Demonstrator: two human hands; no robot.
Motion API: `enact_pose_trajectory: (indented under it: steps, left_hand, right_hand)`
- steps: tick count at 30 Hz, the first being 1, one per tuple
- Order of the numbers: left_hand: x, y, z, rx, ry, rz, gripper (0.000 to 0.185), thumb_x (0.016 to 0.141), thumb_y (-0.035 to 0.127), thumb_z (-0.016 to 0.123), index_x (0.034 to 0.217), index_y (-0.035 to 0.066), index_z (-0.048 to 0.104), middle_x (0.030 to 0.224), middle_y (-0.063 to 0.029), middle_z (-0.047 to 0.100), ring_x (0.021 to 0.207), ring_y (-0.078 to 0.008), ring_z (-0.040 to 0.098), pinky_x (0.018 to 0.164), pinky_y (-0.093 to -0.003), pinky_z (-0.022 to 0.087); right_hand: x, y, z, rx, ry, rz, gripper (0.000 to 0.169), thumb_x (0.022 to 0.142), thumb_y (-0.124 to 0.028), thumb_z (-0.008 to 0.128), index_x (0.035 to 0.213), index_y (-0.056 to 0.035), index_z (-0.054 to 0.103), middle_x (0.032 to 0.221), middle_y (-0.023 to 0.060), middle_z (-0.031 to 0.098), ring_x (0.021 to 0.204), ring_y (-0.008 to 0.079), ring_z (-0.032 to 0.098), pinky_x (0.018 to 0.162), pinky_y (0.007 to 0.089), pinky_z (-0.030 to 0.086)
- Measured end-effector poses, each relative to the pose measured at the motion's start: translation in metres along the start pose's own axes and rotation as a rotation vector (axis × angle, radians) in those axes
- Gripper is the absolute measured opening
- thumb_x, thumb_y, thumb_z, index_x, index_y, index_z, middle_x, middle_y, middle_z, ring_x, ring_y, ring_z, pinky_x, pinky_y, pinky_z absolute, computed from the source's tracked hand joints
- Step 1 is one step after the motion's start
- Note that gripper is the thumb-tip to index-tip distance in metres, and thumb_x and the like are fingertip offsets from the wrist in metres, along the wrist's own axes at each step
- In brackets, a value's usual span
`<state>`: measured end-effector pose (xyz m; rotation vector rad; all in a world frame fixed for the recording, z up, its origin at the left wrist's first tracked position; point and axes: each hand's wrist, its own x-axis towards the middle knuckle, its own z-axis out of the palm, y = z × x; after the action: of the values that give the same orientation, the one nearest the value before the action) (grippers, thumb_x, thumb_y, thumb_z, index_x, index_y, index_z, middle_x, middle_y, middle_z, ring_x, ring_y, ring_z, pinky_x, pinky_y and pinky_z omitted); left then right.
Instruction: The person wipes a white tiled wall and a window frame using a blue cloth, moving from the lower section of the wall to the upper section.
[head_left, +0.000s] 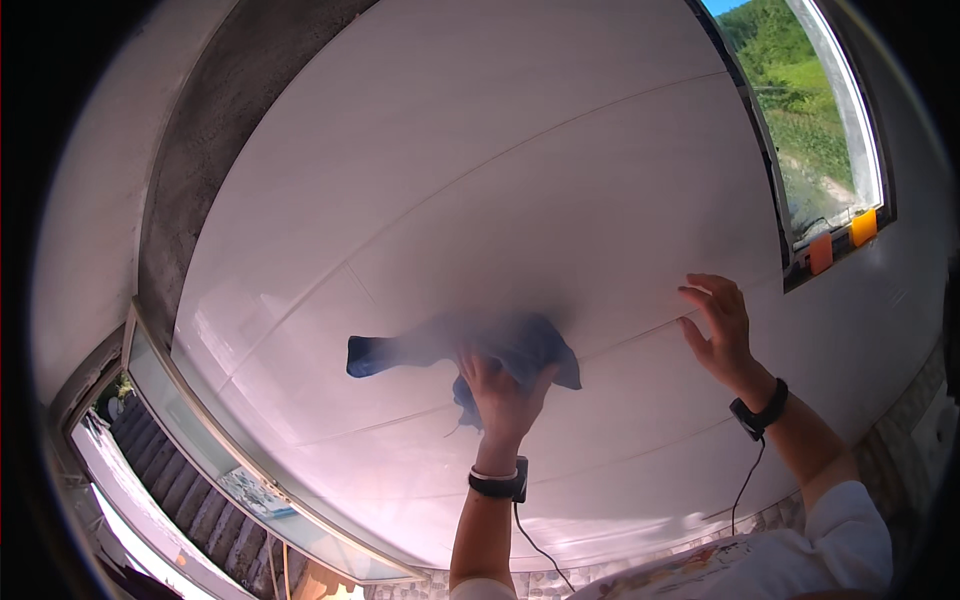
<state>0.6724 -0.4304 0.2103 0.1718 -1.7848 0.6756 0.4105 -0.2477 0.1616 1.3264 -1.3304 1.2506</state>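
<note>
A dark blue cloth (544, 345) lies bunched against a smooth white panelled wall (480, 157), one narrow end stretching left. My left hand (502, 397) presses the cloth to the wall with its fingers spread; some fingertips are lost in a hazy blur over the cloth. To the right, my right hand (720, 330) is raised near the wall, fingers apart and slightly curled, holding nothing. Whether it touches the wall I cannot tell. Both wrists wear black bands with small devices, and a thin cable hangs from each.
At upper right is a window (814, 127) with an orange piece (821, 253) and a yellow piece (864, 227) along its lower edge. A framed glass door (180, 409) stands at lower left, with ridged dark rows (176, 480) beyond. Patterned flooring (525, 583) runs below the wall.
</note>
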Motion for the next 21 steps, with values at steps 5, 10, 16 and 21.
enact_pose_trajectory:
  steps: [5,10,16,21]
  left_hand:
    - [-0.011,0.03,0.052,-0.179,-0.234,-0.227,0.052,0.077,0.036,0.077,0.116,0.006,0.06,0.123,-0.0155,0.05,0.111,-0.0338,0.049,0.09,-0.0441,0.043]
    - [-0.032,-0.058,0.098,-0.287,-0.236,-0.149,0.045,0.078,0.027,0.076,0.113,0.004,0.06,0.11,-0.0111,0.06,0.101,-0.0315,0.057,0.086,-0.0425,0.046]
    - [0.163,-0.141,0.048,0.022,0.032,-0.132,0.091,0.087,0.049,0.064,0.145,-0.006,0.021,0.145,-0.0284,0.033,0.133,-0.0441,0.034,0.112,-0.0469,0.026]
    - [0.252,-0.205,0.003,0.18,0.141,-0.12,0.081,0.089,0.053,0.06,0.139,-0.005,0.036,0.138,-0.0269,0.045,0.13,-0.0408,0.043,0.111,-0.043,0.03]
  right_hand:
    - [-0.007,0.037,0.002,-0.207,-0.004,-0.091,0.055,0.077,-0.007,0.067,0.13,-0.0092,0.053,0.141,0.0173,0.045,0.131,0.0382,0.04,0.107,0.0513,0.031]
    - [-0.018,0.052,0.026,-0.183,-0.047,-0.135,0.052,0.079,-0.01,0.064,0.13,-0.0081,0.055,0.144,0.0208,0.041,0.134,0.0413,0.037,0.111,0.0557,0.025]
    - [-0.025,0.068,0.034,-0.223,0.03,-0.148,0.044,0.082,-0.013,0.06,0.125,-0.008,0.058,0.145,0.02,0.041,0.136,0.0375,0.036,0.113,0.0553,0.023]
    - [-0.028,0.066,0.04,-0.273,0.05,-0.135,0.039,0.085,-0.013,0.058,0.123,-0.0087,0.06,0.146,0.0174,0.04,0.138,0.035,0.035,0.114,0.0542,0.023]
